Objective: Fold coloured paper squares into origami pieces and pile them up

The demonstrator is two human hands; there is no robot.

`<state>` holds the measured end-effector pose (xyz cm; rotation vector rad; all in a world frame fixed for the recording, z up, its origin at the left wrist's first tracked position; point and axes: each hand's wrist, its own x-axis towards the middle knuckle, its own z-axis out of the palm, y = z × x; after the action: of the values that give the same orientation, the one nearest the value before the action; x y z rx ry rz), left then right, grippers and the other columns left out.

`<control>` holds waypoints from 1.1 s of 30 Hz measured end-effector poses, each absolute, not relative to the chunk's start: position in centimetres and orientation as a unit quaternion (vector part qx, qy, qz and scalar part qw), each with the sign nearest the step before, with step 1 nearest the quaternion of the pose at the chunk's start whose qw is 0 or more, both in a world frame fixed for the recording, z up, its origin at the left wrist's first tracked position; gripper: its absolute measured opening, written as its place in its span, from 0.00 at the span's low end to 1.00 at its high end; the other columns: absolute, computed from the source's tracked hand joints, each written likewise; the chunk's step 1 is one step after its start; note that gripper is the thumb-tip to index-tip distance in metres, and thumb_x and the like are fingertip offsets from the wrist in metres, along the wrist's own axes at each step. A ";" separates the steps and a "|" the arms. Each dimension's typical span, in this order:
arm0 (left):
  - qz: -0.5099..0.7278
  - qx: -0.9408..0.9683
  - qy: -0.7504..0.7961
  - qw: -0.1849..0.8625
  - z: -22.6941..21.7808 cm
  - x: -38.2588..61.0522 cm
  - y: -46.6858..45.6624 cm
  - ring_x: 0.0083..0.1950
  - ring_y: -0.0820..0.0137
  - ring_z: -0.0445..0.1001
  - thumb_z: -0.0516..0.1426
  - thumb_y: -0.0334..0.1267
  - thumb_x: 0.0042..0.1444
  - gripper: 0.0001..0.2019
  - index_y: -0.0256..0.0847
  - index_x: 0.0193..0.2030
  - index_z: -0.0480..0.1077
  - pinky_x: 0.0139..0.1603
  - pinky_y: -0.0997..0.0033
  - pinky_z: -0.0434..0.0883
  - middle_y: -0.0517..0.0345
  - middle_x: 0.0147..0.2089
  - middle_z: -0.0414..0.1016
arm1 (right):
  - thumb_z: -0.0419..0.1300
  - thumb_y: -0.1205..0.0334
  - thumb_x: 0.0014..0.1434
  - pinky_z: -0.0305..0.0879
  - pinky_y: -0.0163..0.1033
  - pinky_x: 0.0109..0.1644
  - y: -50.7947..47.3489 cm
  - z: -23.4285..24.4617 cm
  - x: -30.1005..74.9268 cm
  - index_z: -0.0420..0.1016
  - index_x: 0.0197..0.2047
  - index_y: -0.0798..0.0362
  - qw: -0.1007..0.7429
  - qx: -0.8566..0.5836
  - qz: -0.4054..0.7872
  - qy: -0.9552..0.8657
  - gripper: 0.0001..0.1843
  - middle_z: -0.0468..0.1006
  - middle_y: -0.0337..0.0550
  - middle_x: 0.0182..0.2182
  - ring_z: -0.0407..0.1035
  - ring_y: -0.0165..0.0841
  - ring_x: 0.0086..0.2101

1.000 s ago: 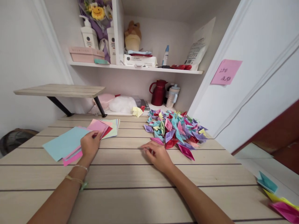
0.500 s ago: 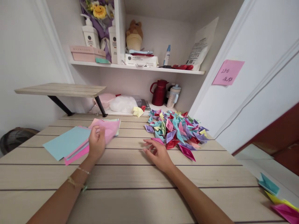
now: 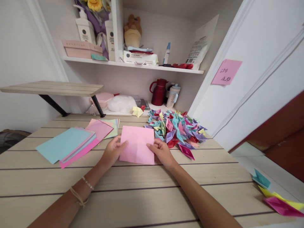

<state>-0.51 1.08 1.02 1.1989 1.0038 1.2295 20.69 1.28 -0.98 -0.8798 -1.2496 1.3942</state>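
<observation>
Between my hands is a square sheet of pink paper (image 3: 137,145), tilted up toward me, with faint creases across it. My left hand (image 3: 115,148) pinches its left edge, thumb on the front and fingers behind. On its right edge, my right hand (image 3: 163,152) grips it the same way. Left of my left hand lie loose coloured sheets: a light blue stack (image 3: 64,144), pink ones (image 3: 101,128) and pale green ones (image 3: 115,126). Just beyond my right hand spreads a heap of folded paper boats (image 3: 177,128) in many colours.
A small raised wooden shelf (image 3: 52,88) stands at the back left. Behind the heap are a red thermos jug (image 3: 158,92) and a pale cup (image 3: 173,96). A yellow folded paper (image 3: 137,111) sits at the back. More folded boats (image 3: 282,205) lie at the right edge.
My left hand has brought a pink sheet rightward from the paper pile to the middle. My right hand, earlier free beside the boats, now grips the sheet's other edge. The view has shifted slightly.
</observation>
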 end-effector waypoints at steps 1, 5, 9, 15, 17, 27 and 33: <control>0.507 0.512 0.423 0.550 1.0 -0.6 1.2 0.23 0.68 0.71 0.62 0.43 0.42 0.19 0.38 0.39 0.66 0.26 0.72 0.66 0.60 0.23 0.73 | 0.64 0.53 0.45 0.57 0.31 0.23 1.4 -1.0 20.8 0.72 0.33 0.55 0.526 -0.365 0.572 -0.514 0.15 0.67 0.32 0.16 0.61 0.25 0.18; 0.514 0.503 0.429 0.547 0.7 -1.0 1.7 0.23 0.70 0.70 0.60 0.40 0.42 0.14 0.38 0.37 0.67 0.26 0.73 0.65 0.63 0.22 0.72 | 0.62 0.57 0.47 0.61 0.33 0.27 1.8 -1.1 21.1 0.74 0.37 0.55 0.543 -0.360 0.566 -0.505 0.14 0.73 0.37 0.23 0.65 0.28 0.23; 0.543 0.493 0.408 0.544 0.4 -1.6 2.3 0.22 0.75 0.66 0.56 0.34 0.44 0.04 0.37 0.27 0.70 0.22 0.78 0.61 0.62 0.23 0.69 | 0.56 0.64 0.48 0.59 0.32 0.25 1.7 -1.0 21.4 0.78 0.31 0.55 0.518 -0.372 0.551 -0.538 0.10 0.74 0.40 0.24 0.64 0.27 0.23; 0.562 0.439 0.331 0.618 1.2 -1.6 2.1 0.34 0.66 0.73 0.53 0.44 0.51 0.18 0.43 0.49 0.62 0.34 0.63 0.70 0.56 0.37 0.74 | 0.51 0.66 0.50 0.66 0.37 0.30 1.2 -0.2 21.5 0.75 0.44 0.53 0.477 -0.328 0.560 -0.592 0.19 0.76 0.43 0.30 0.70 0.33 0.29; 0.558 0.430 0.304 0.641 1.4 -1.3 1.9 0.40 0.63 0.74 0.53 0.45 0.52 0.23 0.48 0.55 0.56 0.41 0.57 0.69 0.52 0.44 0.73 | 0.51 0.65 0.52 0.66 0.38 0.32 0.9 -0.1 21.3 0.66 0.54 0.51 0.466 -0.319 0.550 -0.615 0.24 0.77 0.43 0.32 0.71 0.34 0.33; 0.501 0.495 0.419 0.573 0.3 -0.9 1.7 0.36 0.66 0.73 0.62 0.38 0.43 0.15 0.36 0.40 0.74 0.34 0.73 0.67 0.51 0.38 0.77 | 0.58 0.61 0.54 0.62 0.32 0.29 -0.2 0.0 20.4 0.66 0.54 0.51 0.345 -0.314 0.425 -0.776 0.23 0.75 0.44 0.34 0.69 0.30 0.30; 0.434 0.561 0.371 0.599 0.6 -0.2 0.7 0.38 0.66 0.73 0.62 0.35 0.42 0.16 0.37 0.41 0.72 0.37 0.71 0.67 0.51 0.39 0.77 | 0.62 0.57 0.50 0.63 0.35 0.32 0.3 0.3 20.7 0.76 0.40 0.51 0.422 -0.314 0.384 -0.759 0.13 0.75 0.44 0.33 0.67 0.32 0.30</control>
<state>-0.19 0.72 0.61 1.3006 0.8614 1.0066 20.75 0.34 0.28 -0.7861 -1.9006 0.9622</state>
